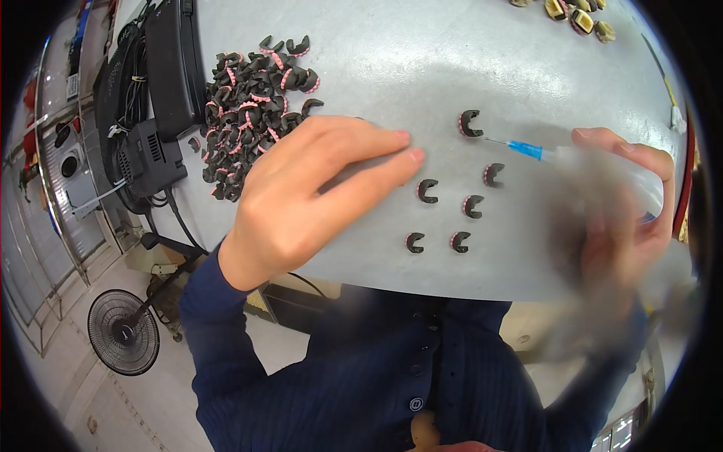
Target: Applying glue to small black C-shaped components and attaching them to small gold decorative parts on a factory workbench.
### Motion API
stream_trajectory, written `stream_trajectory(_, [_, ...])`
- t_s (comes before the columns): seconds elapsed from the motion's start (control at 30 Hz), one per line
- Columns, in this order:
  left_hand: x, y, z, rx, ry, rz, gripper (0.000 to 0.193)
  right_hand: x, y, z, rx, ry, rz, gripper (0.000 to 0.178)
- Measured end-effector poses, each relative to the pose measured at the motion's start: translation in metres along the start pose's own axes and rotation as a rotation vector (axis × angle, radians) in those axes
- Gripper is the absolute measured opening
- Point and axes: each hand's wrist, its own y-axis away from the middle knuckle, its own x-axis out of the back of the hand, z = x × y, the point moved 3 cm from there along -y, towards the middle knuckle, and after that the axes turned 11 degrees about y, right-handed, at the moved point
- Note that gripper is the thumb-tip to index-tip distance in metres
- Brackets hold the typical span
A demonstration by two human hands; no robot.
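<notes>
Small dark C-shaped pieces with pink beaded outer edges (472, 206) lie spaced apart in the middle of the grey table. My right hand (629, 218), partly blurred, is closed around a translucent squeeze bottle (640, 181) with a blue needle tip (526, 150). The thin needle points left, close to the farthest dark piece (471, 123) without clearly touching it. My left hand (309, 188) hovers over the table, thumb and forefinger stretched to the right with a narrow gap and nothing visible between them. Its back hides part of the pile (260, 98) of similar pieces.
Black boxes (172, 64) and bundled cables (132, 75) line the table's left side. At the far right lie several yellowish and dark pieces (581, 19). A black fan (123, 332) stands on the floor at lower left. The table's near edge curves in front of my body.
</notes>
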Motion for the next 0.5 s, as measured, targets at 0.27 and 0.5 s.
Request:
stream_trajectory(0.27, [-0.004, -0.006, 0.003, -0.084, -0.13, -0.078, 0.034, 0.001, -0.002, 0.0, 0.016, -0.01, -0.025, 0.03])
stream_trajectory(0.5, [0.002, -0.02, -0.004, 0.02, 0.017, -0.045, 0.039, 0.0, -0.002, -0.004, -0.087, -0.023, -0.054, 0.036])
